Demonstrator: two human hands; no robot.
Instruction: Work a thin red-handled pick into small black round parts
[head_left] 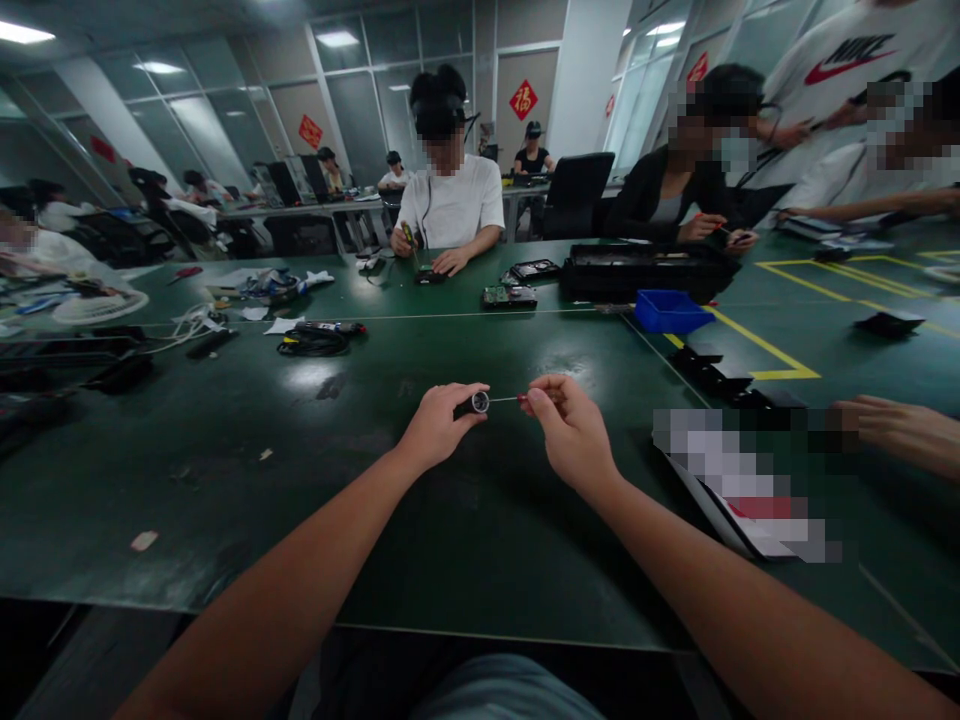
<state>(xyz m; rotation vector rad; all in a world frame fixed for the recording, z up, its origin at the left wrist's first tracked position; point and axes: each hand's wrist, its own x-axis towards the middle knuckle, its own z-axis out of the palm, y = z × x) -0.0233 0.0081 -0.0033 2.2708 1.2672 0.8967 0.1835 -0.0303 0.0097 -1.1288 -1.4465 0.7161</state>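
Here, the black tube [480, 402] sits pinched in our left grip [436, 425], ringed end facing us, while our right grip [576, 432] pinches the red-handled screwdriver [523, 399], shaft pointing at the tube, all above the counter [450, 560]. We seem to be working on that end; the next move probably calls for steady alignment.
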